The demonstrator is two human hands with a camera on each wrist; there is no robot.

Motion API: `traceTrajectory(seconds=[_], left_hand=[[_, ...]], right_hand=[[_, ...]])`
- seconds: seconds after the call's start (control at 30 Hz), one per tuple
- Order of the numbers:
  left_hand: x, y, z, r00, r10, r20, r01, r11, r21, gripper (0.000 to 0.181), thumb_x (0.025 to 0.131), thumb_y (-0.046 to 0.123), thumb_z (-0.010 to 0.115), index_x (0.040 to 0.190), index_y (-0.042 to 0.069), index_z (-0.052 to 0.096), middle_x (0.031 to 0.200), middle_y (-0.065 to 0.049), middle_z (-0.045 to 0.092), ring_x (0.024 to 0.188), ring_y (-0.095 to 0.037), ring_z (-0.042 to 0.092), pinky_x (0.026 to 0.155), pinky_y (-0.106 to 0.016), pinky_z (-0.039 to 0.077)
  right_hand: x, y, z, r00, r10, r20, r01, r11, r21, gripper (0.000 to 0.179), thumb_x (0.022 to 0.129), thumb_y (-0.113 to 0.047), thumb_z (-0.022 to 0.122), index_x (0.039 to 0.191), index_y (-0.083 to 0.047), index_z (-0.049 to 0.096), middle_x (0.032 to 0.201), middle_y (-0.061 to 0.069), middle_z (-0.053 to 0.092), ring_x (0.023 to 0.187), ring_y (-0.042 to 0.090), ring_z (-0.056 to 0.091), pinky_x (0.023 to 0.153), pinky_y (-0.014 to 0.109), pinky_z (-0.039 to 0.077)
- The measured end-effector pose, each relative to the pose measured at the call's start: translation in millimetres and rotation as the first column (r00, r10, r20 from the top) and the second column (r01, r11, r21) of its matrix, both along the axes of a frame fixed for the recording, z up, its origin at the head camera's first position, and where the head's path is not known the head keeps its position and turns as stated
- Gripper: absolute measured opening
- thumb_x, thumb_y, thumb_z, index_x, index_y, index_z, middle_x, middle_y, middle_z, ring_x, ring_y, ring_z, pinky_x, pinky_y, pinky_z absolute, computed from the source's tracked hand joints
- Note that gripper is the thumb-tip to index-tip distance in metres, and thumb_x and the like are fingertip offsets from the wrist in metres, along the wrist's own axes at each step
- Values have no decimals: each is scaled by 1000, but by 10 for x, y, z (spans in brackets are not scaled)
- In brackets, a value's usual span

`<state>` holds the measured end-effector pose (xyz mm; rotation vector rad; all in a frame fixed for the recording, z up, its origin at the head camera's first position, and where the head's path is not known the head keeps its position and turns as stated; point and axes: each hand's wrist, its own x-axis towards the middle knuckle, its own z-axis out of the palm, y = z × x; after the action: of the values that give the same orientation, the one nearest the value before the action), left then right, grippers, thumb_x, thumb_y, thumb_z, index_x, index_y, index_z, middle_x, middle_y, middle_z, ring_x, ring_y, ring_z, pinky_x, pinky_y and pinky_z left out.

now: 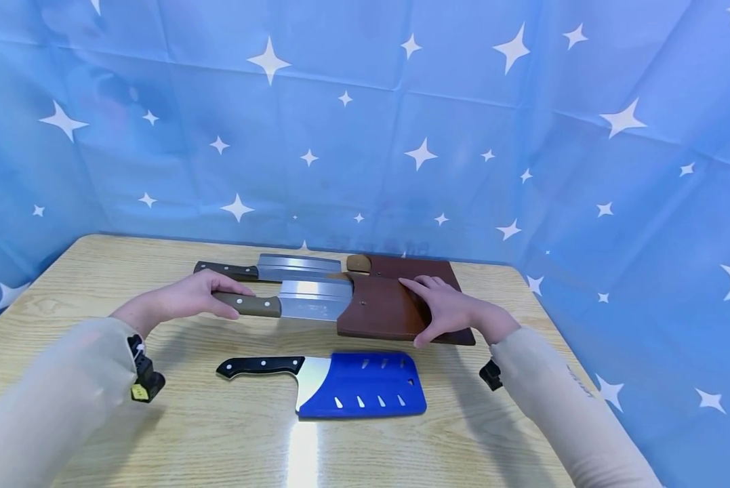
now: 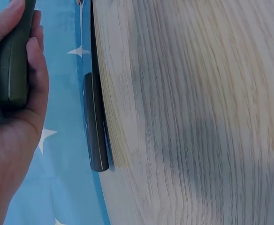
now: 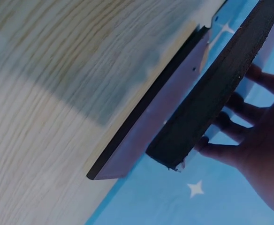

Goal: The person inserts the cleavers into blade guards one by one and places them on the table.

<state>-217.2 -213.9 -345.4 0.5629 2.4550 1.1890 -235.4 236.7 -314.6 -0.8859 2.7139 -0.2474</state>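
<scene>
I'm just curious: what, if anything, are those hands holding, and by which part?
The left hand grips a cleaver by its olive handle; the right hand holds the sheath on its blade, at the end away from the handle.

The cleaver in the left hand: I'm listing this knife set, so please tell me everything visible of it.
The cleaver has an olive-brown handle with two visible pale rivets and a wide, shiny, steel-looking blade. It is held above the table, handle toward the left in the head view. The left hand grips the handle; a brown, leather-looking sheath, held by the right hand, hides the blade's far part.
</scene>
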Motion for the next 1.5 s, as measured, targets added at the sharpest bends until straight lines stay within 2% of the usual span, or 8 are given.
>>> traceTrajectory(seconds=[0.2,0.3,0.43,0.6,1.0,1.3,1.5], left_hand=[[-49,100,-23,1000,3,17,-3,1000,1,48,78,19,74,123,6,62,113,-13,63,81,-14,56,73,-31,47],[-66,143,-35,1000,-4,5,4,1000,10,48,78,20,74,122,8,62,114,-13,62,77,-13,56,72,-34,48],[-88,185,-57,1000,-21,-17,21,1000,18,47,78,21,74,122,8,63,115,-13,62,79,-13,56,71,-34,48],[-103,258,-44,1000,-14,14,14,1000,12,47,79,18,74,123,8,62,116,-14,61,80,-15,55,71,-32,47],[-127,379,-28,1000,-24,16,24,1000,15,46,80,15,73,123,6,62,117,-16,58,80,-15,55,74,-37,49],[-137,425,-27,998,-47,29,46,998,39,45,81,18,72,123,6,61,116,-14,62,81,-15,56,76,-39,48],[-129,454,-39,998,-53,32,51,998,49,45,80,18,73,123,7,62,125,-15,60,89,-13,59,76,-32,49]], right_hand=[[-19,-42,13,1000,-5,5,5,1000,19,110,66,-47,80,150,-13,17,148,19,27,134,42,24,101,61,31],[-34,-64,12,1000,-8,5,8,1000,25,111,66,-47,80,151,-14,17,148,19,27,135,42,24,102,61,30],[-50,-100,16,1000,-9,0,9,1000,28,111,66,-49,80,151,-13,17,147,19,28,133,41,26,101,60,31],[-81,-143,-7,1000,-10,-1,10,999,47,112,66,-50,80,151,-13,17,147,18,29,132,41,28,101,59,32],[-104,-251,5,999,-25,25,24,998,55,109,68,-49,78,151,-14,17,148,18,27,135,41,24,103,60,30],[-126,-336,8,1000,17,7,-17,998,53,109,67,-50,78,151,-14,17,147,16,30,133,38,28,102,58,32],[-108,-400,9,999,19,25,-21,998,61,110,67,-51,77,151,-14,16,149,16,27,135,38,25,104,57,30]])
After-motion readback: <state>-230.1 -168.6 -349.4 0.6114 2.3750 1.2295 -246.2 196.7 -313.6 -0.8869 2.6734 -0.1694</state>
